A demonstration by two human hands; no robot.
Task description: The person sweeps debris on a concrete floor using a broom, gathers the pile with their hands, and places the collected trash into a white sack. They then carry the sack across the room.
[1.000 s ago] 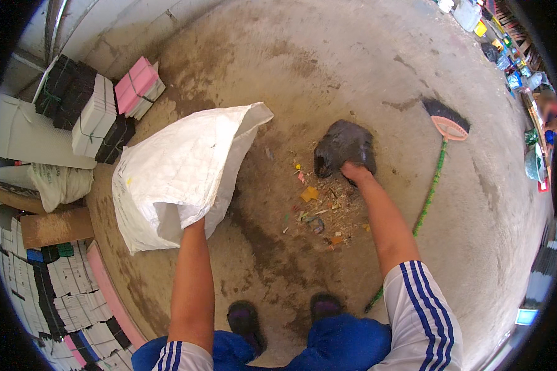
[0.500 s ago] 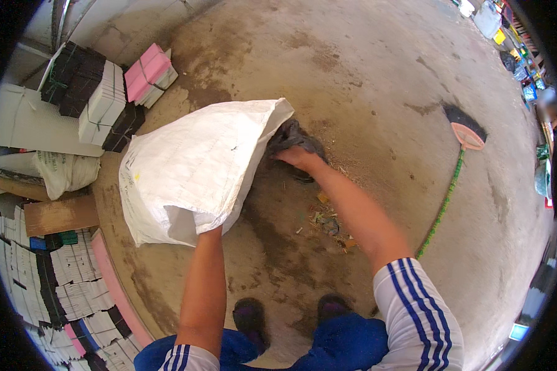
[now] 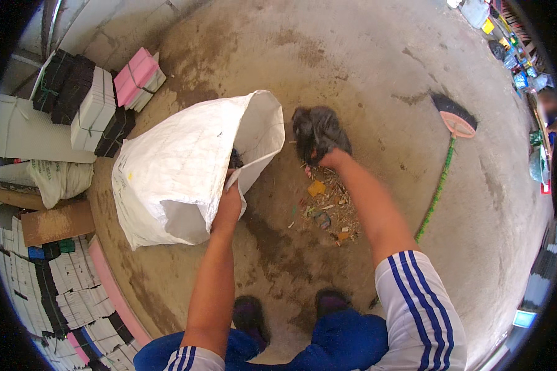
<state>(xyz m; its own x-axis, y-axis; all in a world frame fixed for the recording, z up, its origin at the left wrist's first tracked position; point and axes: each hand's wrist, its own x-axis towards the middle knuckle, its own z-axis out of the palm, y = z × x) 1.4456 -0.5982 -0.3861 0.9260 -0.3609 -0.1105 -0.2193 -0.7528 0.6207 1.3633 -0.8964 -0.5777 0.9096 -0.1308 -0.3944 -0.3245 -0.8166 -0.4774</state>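
Note:
A large white woven sack lies on the concrete floor, its mouth gaping toward the right. My left hand is closed on the lower edge of that mouth, with some fingers hidden behind the fabric. Something dark shows just inside the sack by those fingers, too small to name. To the right of the sack, my right hand grips a crumpled black plastic bag, apart from the sack's mouth. Below the bag is a pile of swept litter, with wood bits and yellowish scraps.
A broom with a green handle lies to the right. Strapped black and white foam blocks and a pink stack stand at the far left. Stacked white sheets fill the near left. Another person is at the far right edge.
My right hand has drawn the black bag rightward, away from the sack's mouth. My left hand has moved up and right along the rim, and the mouth now gapes wider.

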